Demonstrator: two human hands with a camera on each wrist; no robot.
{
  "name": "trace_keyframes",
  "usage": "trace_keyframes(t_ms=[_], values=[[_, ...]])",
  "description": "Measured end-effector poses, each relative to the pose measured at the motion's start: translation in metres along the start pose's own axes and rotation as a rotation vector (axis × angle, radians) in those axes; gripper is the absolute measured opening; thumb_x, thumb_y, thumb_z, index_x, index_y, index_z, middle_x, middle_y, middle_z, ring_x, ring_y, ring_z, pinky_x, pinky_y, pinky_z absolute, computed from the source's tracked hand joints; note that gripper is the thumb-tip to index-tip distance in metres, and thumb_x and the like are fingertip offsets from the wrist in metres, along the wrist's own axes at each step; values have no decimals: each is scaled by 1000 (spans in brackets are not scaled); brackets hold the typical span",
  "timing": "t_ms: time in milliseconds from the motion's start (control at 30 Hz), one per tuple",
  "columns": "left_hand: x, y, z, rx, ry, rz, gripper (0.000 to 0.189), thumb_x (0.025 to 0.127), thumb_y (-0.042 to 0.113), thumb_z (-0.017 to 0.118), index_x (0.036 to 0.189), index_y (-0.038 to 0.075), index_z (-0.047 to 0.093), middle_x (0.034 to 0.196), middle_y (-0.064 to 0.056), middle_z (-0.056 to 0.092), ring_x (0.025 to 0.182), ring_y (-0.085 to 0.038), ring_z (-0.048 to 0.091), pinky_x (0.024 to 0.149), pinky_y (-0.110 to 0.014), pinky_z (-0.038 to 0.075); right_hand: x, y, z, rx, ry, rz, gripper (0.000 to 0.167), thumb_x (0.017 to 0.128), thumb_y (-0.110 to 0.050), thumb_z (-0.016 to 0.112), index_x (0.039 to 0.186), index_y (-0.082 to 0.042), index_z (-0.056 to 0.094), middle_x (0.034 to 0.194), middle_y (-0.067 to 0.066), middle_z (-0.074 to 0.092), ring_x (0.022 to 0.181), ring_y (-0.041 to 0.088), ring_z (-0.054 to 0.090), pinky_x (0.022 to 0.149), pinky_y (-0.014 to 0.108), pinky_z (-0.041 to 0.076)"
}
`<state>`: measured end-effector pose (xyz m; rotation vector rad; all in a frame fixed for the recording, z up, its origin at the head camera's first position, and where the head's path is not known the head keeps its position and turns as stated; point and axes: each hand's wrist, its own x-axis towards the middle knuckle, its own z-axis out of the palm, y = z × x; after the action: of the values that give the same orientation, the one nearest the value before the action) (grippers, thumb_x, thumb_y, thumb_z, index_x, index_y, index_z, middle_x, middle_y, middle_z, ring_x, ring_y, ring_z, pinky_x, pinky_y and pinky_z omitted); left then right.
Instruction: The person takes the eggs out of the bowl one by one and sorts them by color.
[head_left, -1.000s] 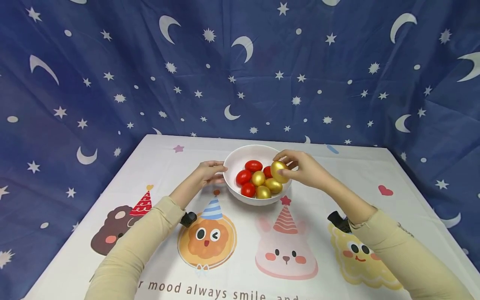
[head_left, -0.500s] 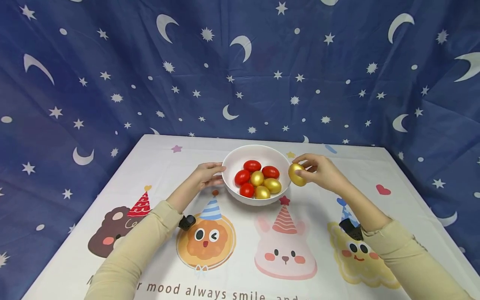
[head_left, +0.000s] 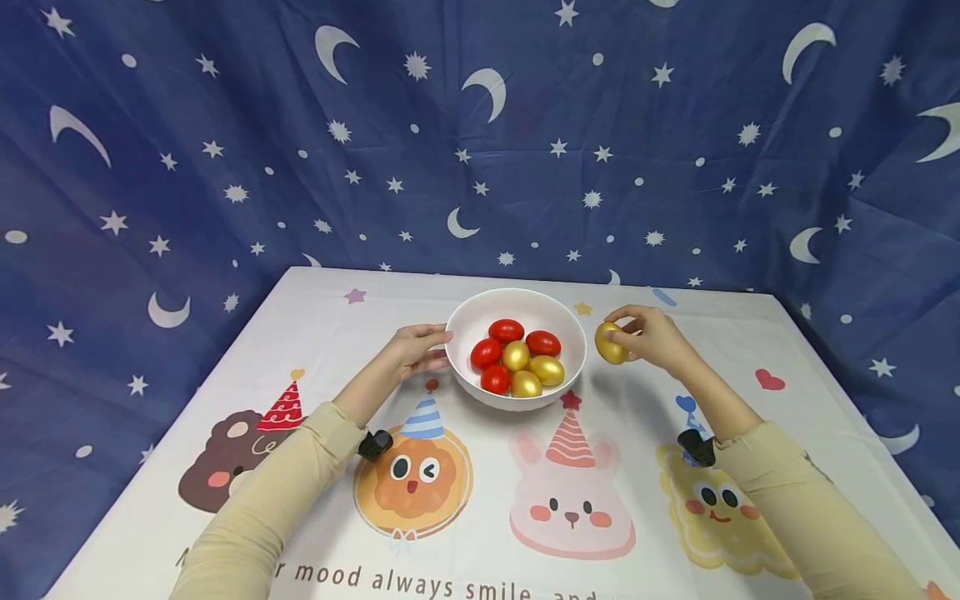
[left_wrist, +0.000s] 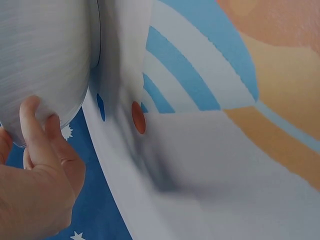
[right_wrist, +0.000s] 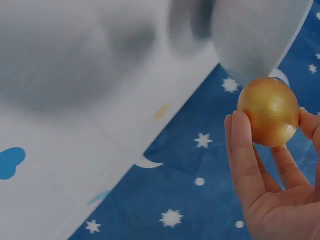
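The golden egg point(head_left: 609, 349) is pinched by the right hand point(head_left: 651, 337), long axis nearly upright, just right of the white bowl point(head_left: 540, 312). The bowl's left side is gripped by the left hand point(head_left: 415, 348), farther from the egg.

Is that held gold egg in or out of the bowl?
Out: the right hand holds the gold egg beside the bowl, with white tablecloth showing between them in the head view.

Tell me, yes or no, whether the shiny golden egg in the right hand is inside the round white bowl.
No, the right hand holds the shiny golden egg outside the round white bowl.
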<state>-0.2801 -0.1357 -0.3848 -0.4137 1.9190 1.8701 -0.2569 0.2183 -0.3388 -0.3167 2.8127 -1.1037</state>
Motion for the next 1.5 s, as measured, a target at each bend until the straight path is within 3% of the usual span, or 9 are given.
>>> trace_keyframes(t_ms=[200, 467, 733, 833, 1233, 1500], values=[[-1, 2, 3, 7, 16, 9, 48, 92, 19, 62, 138, 11, 48, 137, -15, 50, 81, -12, 64, 65, -19, 62, 16, 18, 4, -29, -15, 46, 36, 90, -18, 63, 115, 7, 58, 97, 29, 64, 76, 22, 63, 57, 25, 61], [-2, 1, 3, 12, 29, 18, 49, 93, 18, 61, 139, 9, 47, 138, -17, 49, 89, -17, 64, 67, -20, 62, 38, 33, 19, -72, -82, 129, 36, 88, -20, 63, 112, 6, 59, 90, 24, 63, 67, 19, 62, 61, 38, 64], [-3, 0, 1, -4, 28, 35, 47, 93, 18, 61, 137, 6, 48, 137, -17, 50, 86, -17, 66, 68, -21, 62, 50, 36, 30, -130, -128, 201, 34, 87, -22, 64, 106, 6, 59, 110, 31, 55, 57, 15, 59, 56, 33, 63], [-4, -2, 2, -2, 29, 52, 46, 93, 17, 61, 136, 5, 49, 136, -18, 51, 80, -14, 65, 65, -20, 62, 52, 36, 31, -150, -142, 223, 32, 88, -22, 64, 103, 6, 59, 108, 30, 55, 58, 16, 59, 54, 30, 62], [-2, -4, 1, -2, 34, 52, 46, 92, 18, 61, 136, 6, 50, 135, -18, 52, 74, -10, 65, 65, -19, 62, 59, 37, 32, -191, -200, 246, 34, 87, -26, 64, 101, 4, 57, 88, 18, 56, 56, 15, 55, 51, 26, 60], [0, -2, 3, 9, 52, 47, 45, 92, 19, 63, 134, 8, 52, 133, -16, 55, 79, -13, 65, 66, -20, 62, 57, 31, 32, -243, -200, 224, 37, 88, -24, 63, 109, 6, 56, 99, 22, 57, 60, 15, 53, 53, 27, 59]])
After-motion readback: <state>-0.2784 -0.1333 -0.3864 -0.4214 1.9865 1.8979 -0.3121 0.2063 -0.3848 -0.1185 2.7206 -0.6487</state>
